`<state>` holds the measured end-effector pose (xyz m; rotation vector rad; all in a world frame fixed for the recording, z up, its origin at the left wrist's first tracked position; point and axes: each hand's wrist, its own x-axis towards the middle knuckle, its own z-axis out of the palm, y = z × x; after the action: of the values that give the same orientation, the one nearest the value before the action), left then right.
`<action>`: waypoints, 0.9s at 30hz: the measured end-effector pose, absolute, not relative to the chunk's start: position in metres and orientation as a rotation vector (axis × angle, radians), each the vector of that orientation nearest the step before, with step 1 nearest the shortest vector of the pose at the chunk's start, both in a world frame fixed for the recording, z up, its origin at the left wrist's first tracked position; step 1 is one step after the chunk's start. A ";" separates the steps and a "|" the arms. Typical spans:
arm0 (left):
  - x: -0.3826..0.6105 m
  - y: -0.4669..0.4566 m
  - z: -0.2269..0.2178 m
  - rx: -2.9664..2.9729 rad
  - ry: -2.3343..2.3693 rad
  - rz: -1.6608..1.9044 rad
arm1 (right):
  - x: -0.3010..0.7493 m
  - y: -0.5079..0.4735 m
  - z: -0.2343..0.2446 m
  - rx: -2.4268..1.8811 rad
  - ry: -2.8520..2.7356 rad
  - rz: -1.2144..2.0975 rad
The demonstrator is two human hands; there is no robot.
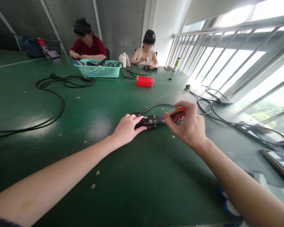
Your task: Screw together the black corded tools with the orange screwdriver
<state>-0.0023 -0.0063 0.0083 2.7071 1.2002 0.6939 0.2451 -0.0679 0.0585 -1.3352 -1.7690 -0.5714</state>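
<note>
A dark, elongated device (150, 121) with a thin black cable lies on the green table in front of me. My left hand (126, 128) is closed around its left end, with the thumb on the near side and fingers over the top. My right hand (191, 126) grips the orange-and-black handle of a screwdriver (179, 112). The screwdriver lies nearly level, pointing left along the device. Its tip is too small to make out, so I cannot tell whether it touches a screw.
Beyond the device stand a small red bin (145, 82) and a turquoise basket (99, 70) holding cables and tools. Black cables (61, 82) run across the left, and more cables (211, 105) lie at right beside a railing (203, 56). Two people sit at the far side.
</note>
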 end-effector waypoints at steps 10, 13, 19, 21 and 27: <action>-0.003 -0.004 0.008 2.671 1.176 0.734 | 0.245 -0.067 0.055 -1.304 -1.658 -0.559; -0.003 -0.005 0.008 2.665 1.171 0.737 | 0.247 -0.064 0.050 -1.267 -1.688 -0.583; -0.002 -0.006 0.009 2.659 1.178 0.734 | 0.246 -0.067 0.058 -1.149 -1.869 -0.392; -0.002 -0.006 0.009 2.665 1.176 0.725 | 0.247 -0.068 0.062 -1.102 -1.945 -0.525; -0.002 -0.006 0.010 2.668 1.168 0.714 | 0.250 -0.067 0.062 -1.102 -1.872 -0.786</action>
<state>-0.0020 -0.0057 0.0096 2.6677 1.1681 0.7137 0.2497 -0.0671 0.0615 -1.1025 -1.8719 -0.7859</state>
